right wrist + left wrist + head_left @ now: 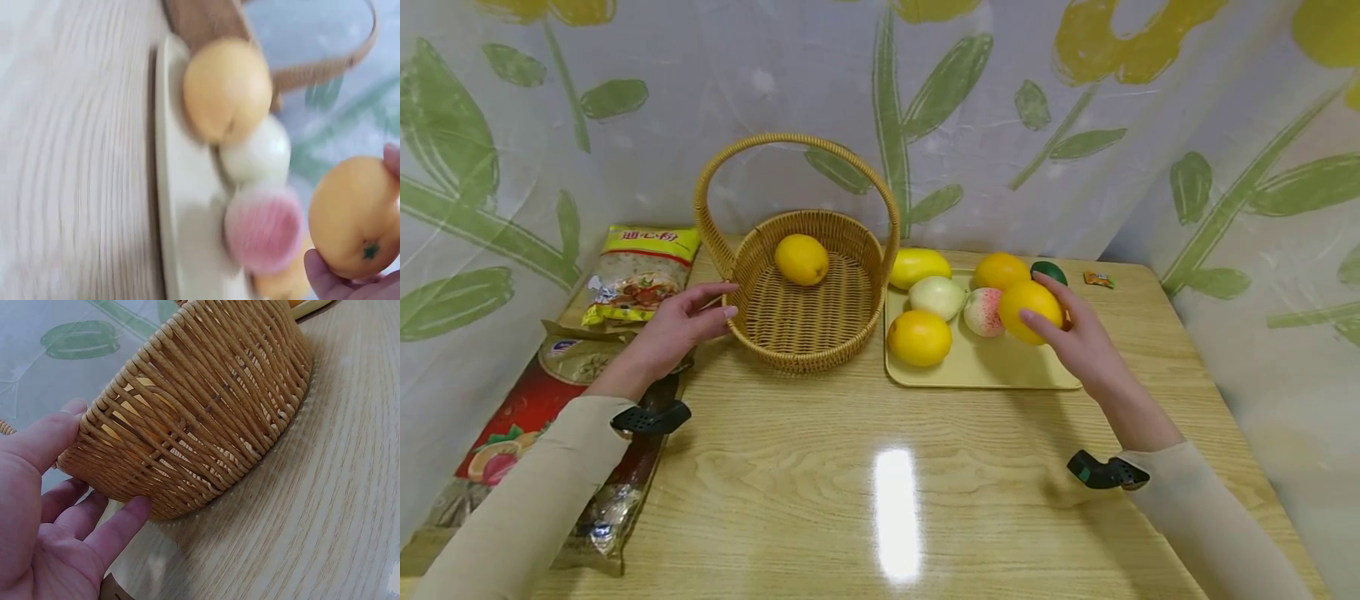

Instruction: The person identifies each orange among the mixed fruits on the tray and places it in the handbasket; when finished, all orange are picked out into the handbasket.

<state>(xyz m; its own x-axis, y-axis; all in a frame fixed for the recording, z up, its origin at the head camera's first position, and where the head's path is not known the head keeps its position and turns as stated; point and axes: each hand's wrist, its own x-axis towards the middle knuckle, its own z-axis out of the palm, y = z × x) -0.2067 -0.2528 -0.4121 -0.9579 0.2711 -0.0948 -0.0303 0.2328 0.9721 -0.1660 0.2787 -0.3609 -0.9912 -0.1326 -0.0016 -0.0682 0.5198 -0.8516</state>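
Note:
My right hand (1088, 346) grips an orange (1032, 311) above the right part of the yellow tray (985, 377). The fruit's small green star-shaped stem mark shows in the right wrist view. A pink-and-white peach (982, 312) lies just left of it, partly covered. My left hand (662, 337) is at the left side of a woven basket (808, 360) with a tall hoop handle; its fingers lie against the outer wall and the thumb is at the rim in the left wrist view. One yellow-orange fruit (802, 259) rests inside the basket.
On the tray are another orange (919, 338), a pale green fruit (937, 297), a long yellow fruit (920, 267), an orange (1001, 272) and a dark green fruit (1049, 272). A small packet (1098, 280) lies right. Food bags (643, 267) lie left; a flowered curtain surrounds the table.

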